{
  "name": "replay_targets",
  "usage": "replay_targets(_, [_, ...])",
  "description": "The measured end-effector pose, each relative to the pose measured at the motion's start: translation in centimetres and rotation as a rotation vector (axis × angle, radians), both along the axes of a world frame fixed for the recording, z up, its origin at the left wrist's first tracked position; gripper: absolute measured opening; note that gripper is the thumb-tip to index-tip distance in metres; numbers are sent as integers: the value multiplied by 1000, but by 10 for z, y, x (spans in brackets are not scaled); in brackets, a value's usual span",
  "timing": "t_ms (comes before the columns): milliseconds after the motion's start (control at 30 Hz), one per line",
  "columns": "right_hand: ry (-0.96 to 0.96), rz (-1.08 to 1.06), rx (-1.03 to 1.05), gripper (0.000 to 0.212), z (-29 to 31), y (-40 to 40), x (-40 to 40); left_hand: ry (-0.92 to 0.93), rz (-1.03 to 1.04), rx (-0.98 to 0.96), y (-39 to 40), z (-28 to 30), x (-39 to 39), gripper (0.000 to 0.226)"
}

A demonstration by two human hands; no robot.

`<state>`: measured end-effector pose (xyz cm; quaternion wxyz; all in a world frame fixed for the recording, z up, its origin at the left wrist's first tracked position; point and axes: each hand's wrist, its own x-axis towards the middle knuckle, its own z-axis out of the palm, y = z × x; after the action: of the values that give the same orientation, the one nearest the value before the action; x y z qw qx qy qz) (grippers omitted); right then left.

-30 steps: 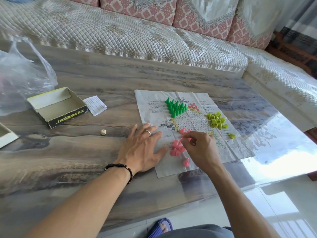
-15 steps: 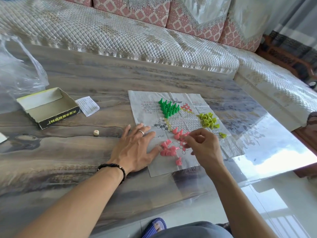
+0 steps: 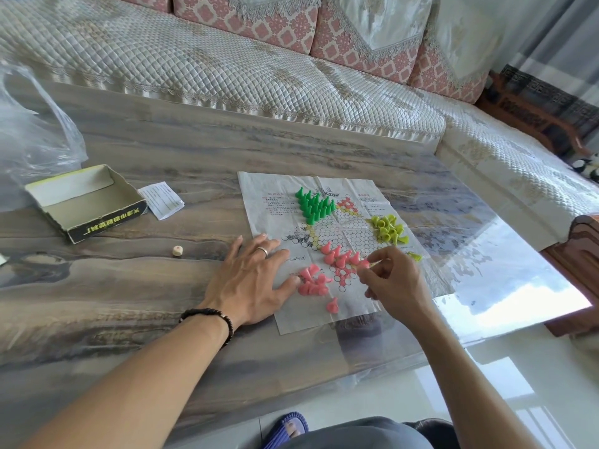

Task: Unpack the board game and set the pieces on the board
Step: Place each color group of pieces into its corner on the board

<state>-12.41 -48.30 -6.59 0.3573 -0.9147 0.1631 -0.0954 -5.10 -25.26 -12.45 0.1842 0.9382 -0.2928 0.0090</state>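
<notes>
A paper game board (image 3: 363,196) lies flat on the marbled table. Green pieces (image 3: 313,205) stand grouped at its far left, yellow-green pieces (image 3: 387,229) at its right. A row of pink pieces (image 3: 340,257) stands on the near part of the grid, and a loose pile of pink pieces (image 3: 310,281) lies beside it. My left hand (image 3: 251,280) rests flat on the board's left edge, fingers spread, thumb touching the pile. My right hand (image 3: 393,280) pinches a pink piece (image 3: 365,263) at the end of the row.
An open game box (image 3: 86,202) and a folded leaflet (image 3: 161,204) lie at the left, with a small die (image 3: 177,251) nearer me. A clear plastic bag (image 3: 35,131) sits at the far left. A quilted sofa (image 3: 227,59) runs behind the table. One stray yellow-green piece (image 3: 415,256) lies off the grid.
My right hand has carried a pink piece from the pile up to the right end of the pink row. My left hand stayed flat on the board's edge.
</notes>
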Motion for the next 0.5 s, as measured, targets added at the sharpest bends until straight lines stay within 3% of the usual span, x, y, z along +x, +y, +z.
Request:
replay_targets(100, [11, -5, -29, 6, 2, -2, 4, 3, -1, -7, 0, 0, 0, 67])
replay_targets(300, [43, 53, -127, 13, 4, -6, 11, 0, -3, -5, 0, -1, 0, 66])
replay_targets(500, [48, 105, -342, 7, 6, -5, 20, -11, -3, 3, 0, -1, 1, 65])
